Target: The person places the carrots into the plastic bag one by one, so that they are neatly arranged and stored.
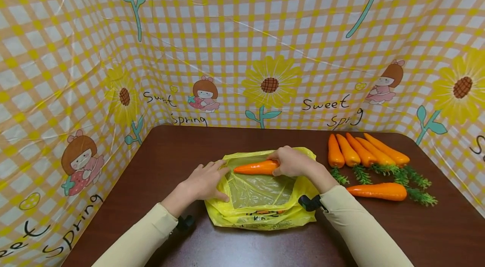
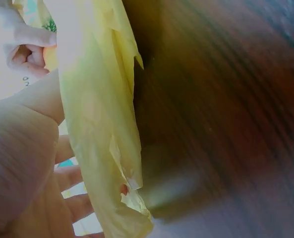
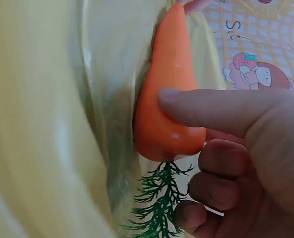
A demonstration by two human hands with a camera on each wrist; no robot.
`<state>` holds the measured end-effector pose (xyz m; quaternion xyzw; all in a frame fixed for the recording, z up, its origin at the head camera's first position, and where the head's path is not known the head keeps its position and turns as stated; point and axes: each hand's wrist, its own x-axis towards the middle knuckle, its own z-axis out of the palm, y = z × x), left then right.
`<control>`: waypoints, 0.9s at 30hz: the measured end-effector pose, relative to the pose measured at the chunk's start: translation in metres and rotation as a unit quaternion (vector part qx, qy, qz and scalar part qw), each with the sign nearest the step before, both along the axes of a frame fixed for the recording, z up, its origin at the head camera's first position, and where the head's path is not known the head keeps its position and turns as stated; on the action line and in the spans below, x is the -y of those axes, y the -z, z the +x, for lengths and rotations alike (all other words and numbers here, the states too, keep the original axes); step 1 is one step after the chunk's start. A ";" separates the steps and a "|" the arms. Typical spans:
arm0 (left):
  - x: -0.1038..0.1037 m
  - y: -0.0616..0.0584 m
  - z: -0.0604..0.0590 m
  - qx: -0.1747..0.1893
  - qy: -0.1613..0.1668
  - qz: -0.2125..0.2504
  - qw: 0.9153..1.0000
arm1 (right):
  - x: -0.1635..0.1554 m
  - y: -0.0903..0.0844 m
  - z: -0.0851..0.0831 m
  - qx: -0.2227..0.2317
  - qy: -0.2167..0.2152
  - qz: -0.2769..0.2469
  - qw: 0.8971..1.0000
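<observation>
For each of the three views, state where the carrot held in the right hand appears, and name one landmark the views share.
Head: carrot at centre, over the bag's mouth, gripped by the right hand.
Left wrist: not in view.
Right wrist: carrot upper centre, under the thumb.
Shared landmark: the yellow plastic bag.

Bare hands [image 1: 204, 182], long cream sleeves [image 1: 144, 237], small black wrist clips [image 1: 310, 202]

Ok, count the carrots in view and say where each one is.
7. One carrot is gripped by the right hand over the yellow bag. Five carrots lie side by side at the table's back right. One lone carrot lies before them. More may be hidden inside the bag.
</observation>
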<state>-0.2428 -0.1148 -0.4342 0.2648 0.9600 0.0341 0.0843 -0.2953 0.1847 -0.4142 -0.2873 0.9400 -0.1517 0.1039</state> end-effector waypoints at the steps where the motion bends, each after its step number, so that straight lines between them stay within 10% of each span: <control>1: 0.000 0.000 0.000 -0.002 0.003 0.002 1.000 | 0.000 0.000 0.000 -0.009 -0.001 0.002 1.000; 15: 0.002 0.003 0.003 -0.057 0.030 0.029 0.997 | 0.006 -0.004 0.013 -0.142 0.018 0.018 0.989; 27: 0.008 0.003 0.006 -0.066 0.033 0.036 0.997 | 0.001 0.002 0.014 -0.168 0.020 0.049 0.984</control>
